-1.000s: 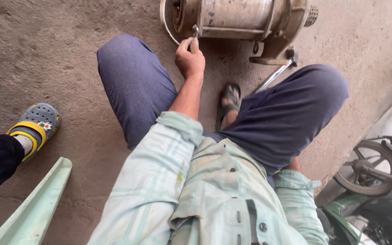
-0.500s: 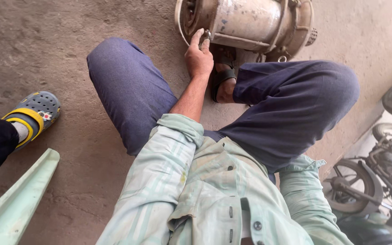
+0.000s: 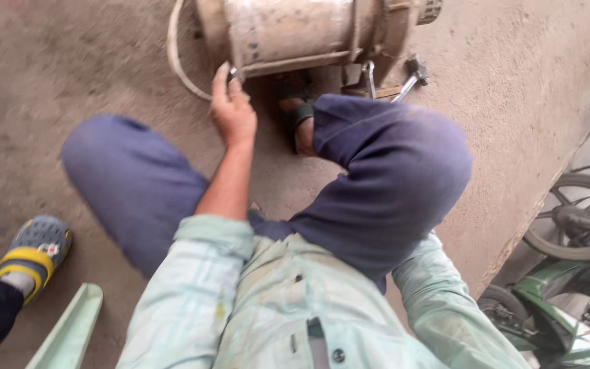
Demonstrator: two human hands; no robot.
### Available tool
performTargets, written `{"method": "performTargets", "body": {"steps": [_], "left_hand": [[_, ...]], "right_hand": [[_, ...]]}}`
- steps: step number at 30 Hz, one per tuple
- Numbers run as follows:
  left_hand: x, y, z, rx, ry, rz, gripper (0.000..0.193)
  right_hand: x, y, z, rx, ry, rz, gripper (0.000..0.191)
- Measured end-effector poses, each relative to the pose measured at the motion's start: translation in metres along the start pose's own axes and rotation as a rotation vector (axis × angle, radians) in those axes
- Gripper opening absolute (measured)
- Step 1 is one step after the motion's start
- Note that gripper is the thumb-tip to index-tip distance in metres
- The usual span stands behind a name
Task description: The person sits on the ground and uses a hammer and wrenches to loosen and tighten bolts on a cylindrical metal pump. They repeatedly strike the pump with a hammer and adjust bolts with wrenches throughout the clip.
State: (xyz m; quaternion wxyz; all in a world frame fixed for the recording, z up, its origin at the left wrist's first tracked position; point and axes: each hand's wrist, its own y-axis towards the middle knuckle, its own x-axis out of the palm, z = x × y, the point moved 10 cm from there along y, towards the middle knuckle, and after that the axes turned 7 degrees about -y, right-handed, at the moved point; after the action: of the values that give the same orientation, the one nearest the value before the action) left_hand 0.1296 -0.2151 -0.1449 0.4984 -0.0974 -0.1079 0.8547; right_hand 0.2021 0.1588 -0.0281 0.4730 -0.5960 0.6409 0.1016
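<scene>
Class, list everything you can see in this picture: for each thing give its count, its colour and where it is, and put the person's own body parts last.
Worn cylindrical metal motor housing: one, grey-beige, top centre on the floor.
Pale curved cable loop: one, off-white, at the motor's left end.
Metal tool with a dark head: one, silver and black, right of the motor.
Rough concrete floor: one, grey-brown, under everything.
Motorbike wheel: one, black, right edge.
Green motorbike body: one, bottom right.
Pale green flat panel: one, bottom left.
Another person's grey and yellow clog: one, lower left.
Left hand: fingers touching the motor's lower edge.
Right hand: not in view.
Sandalled foot: one, below the motor.
</scene>
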Motion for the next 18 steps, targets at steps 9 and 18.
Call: {"method": "performTargets", "body": {"steps": [9, 18], "left_hand": [[0.009, -0.006, 0.003, -0.112, -0.006, -0.160, 0.036], [0.012, -0.005, 0.018, -0.135, 0.081, -0.173, 0.037]], "right_hand": [[0.007, 0.022, 0.002, -0.044, 0.010, -0.029, 0.027], [0.009, 0.029, 0.006, -0.027, 0.000, -0.059, 0.025]]}}
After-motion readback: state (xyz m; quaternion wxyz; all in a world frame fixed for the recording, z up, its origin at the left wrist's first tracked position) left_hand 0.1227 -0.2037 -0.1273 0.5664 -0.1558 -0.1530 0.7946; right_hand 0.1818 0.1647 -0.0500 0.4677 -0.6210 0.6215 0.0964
